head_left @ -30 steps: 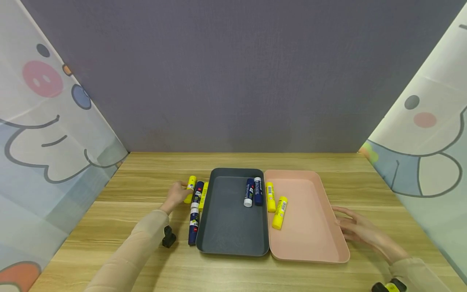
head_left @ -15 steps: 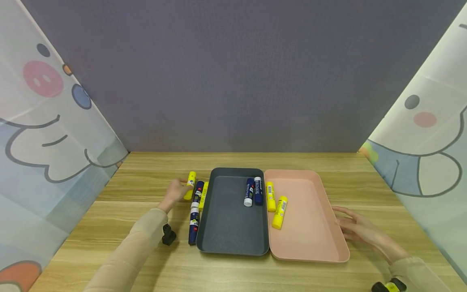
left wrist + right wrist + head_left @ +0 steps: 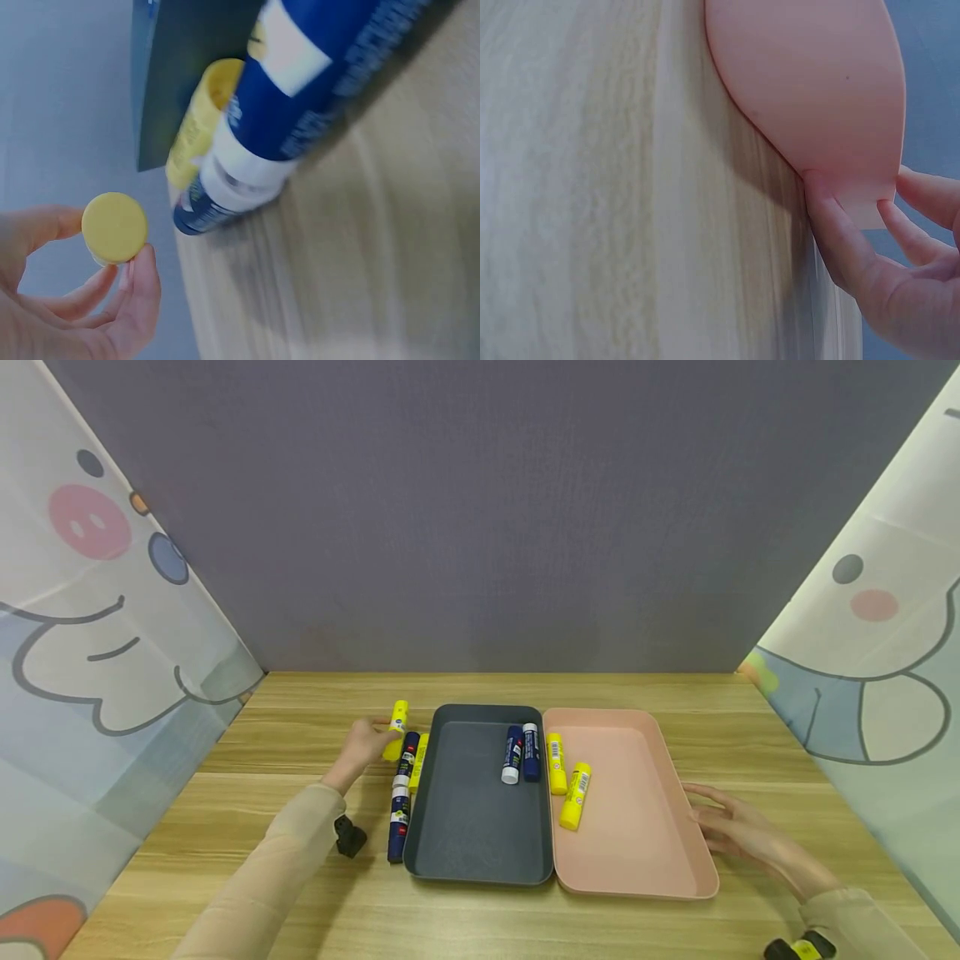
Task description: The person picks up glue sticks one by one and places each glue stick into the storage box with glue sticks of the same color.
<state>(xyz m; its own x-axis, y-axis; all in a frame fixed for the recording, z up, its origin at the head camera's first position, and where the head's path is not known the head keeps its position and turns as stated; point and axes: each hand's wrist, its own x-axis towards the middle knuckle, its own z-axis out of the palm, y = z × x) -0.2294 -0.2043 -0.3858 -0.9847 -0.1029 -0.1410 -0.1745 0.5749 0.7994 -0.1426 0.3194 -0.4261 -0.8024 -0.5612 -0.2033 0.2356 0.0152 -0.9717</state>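
My left hand [image 3: 363,745] pinches a yellow glue stick [image 3: 397,731] between thumb and fingers, above the left part of the table; its round end faces the left wrist camera. Below and beside it lie two blue glue sticks [image 3: 399,825] and another yellow glue stick [image 3: 199,124], which is against the dark grey tray [image 3: 480,852]. Two blue glue sticks with white caps [image 3: 531,753] are in that tray. The pink tray [image 3: 637,860] holds two yellow glue sticks [image 3: 575,796]. My right hand [image 3: 738,831] touches the pink tray's outer right wall, its fingers relaxed.
Both trays stand side by side on the wooden table [image 3: 480,927]. A grey panel [image 3: 480,527] rises behind the table, and printed sheets [image 3: 150,635] flank it. Black wrist devices [image 3: 348,837] sit at both wrists.
The left hand has lifted the yellow glue stick and carried it away from me, then slightly right. The right hand and both trays keep their places.
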